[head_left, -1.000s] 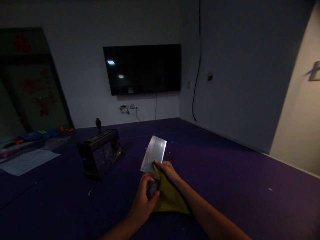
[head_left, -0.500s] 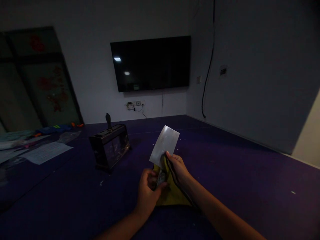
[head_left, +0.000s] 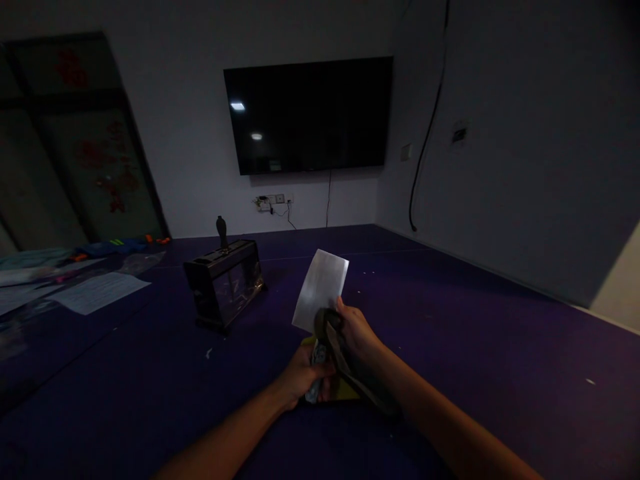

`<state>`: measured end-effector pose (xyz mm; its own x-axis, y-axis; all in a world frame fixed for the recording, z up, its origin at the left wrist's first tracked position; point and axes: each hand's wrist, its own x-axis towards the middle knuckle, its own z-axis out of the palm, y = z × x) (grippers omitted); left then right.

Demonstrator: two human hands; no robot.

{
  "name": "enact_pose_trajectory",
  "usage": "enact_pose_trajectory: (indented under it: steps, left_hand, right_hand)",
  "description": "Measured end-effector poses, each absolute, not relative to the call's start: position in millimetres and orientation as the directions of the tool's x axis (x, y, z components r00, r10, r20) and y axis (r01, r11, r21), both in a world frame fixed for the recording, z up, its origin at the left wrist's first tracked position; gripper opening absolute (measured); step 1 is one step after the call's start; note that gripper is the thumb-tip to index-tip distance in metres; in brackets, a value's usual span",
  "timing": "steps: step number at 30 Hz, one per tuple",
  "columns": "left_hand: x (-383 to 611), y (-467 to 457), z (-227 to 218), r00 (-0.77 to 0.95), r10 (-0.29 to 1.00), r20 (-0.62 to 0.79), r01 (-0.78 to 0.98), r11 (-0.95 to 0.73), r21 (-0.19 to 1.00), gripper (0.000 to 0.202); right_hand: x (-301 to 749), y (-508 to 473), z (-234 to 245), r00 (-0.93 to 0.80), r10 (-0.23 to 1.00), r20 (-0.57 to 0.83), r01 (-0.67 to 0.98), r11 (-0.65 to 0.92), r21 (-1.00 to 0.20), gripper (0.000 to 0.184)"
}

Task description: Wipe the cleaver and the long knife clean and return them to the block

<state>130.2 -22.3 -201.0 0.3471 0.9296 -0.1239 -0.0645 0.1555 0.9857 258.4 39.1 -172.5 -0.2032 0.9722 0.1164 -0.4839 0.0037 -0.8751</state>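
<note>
A cleaver (head_left: 320,287) is held tilted in front of me, its broad shiny blade pointing up and away. My left hand (head_left: 300,377) is closed around its patterned grey handle, low down. My right hand (head_left: 357,333) is closed on a yellow and dark cloth (head_left: 347,390), with the thumb near the blade's right edge. A fold of the cloth lies against the lower blade, where it meets the handle. The rest of the cloth hangs below and behind my hands, and part of it is hidden by them.
A black knife block (head_left: 225,283) with clear sides stands left on the purple surface (head_left: 450,320), one dark handle (head_left: 221,230) sticking up from it. Paper sheets (head_left: 103,291) and plastic lie at far left. A television (head_left: 310,117) hangs on the back wall.
My left hand has shifted from loosely touching the handle to wrapping around it. The cloth has folded over, showing more of its dark side. The blade sits slightly further left in view.
</note>
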Motion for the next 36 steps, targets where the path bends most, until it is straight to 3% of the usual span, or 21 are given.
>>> enact_pose_trajectory:
  steps: [2,5,8,11,14,16,22,30,36]
  left_hand:
    - [130.2,-22.3,-201.0,0.276,0.956,-0.095,-0.109,0.129,0.986,0.036]
    - [129.2,-21.6,-197.4,0.200,0.978,-0.054,-0.193,0.093,0.977,0.037]
    - [126.8,-19.4,-193.2,0.178,0.984,-0.017,-0.252,0.063,0.966,0.042]
    - [124.2,-16.2,-193.3,0.178,0.984,-0.019,-0.266,0.067,0.962,0.044]
    - [121.7,-12.7,-197.6,0.214,0.976,-0.031,-0.224,0.080,0.971,0.044]
    - [120.4,-10.9,-200.8,0.244,0.969,-0.046,-0.189,0.094,0.977,0.041]
    - [119.1,-9.9,-203.7,0.284,0.954,-0.090,-0.107,0.125,0.986,0.040]
    - [113.5,-6.4,-201.6,0.269,0.957,-0.104,-0.050,0.122,0.991,0.046]
    - [112.1,-5.2,-202.2,0.266,0.957,-0.114,-0.025,0.125,0.992,0.047]
  right_hand:
    - [261.9,43.4,-169.9,-0.093,0.987,0.128,-0.525,0.061,-0.849,0.041]
    - [272.6,51.8,-166.4,0.130,0.961,0.243,-0.475,0.276,-0.836,0.034]
    - [285.1,57.5,-162.8,0.303,0.862,0.407,-0.288,0.490,-0.823,0.039]
    - [291.9,55.8,-160.6,0.375,0.703,0.604,0.046,0.637,-0.770,0.041]
    - [289.9,48.9,-162.8,0.283,0.542,0.791,0.392,0.688,-0.611,0.041]
    - [284.7,43.9,-166.8,0.148,0.475,0.867,0.520,0.709,-0.477,0.042]
    - [268.8,34.8,-181.7,-0.233,0.394,0.889,0.556,0.804,-0.211,0.054]
    - [264.9,34.3,-189.3,-0.442,0.432,0.786,0.605,0.791,-0.094,0.058]
    - [263.9,34.2,-189.6,-0.432,0.511,0.743,0.622,0.766,-0.166,0.057]
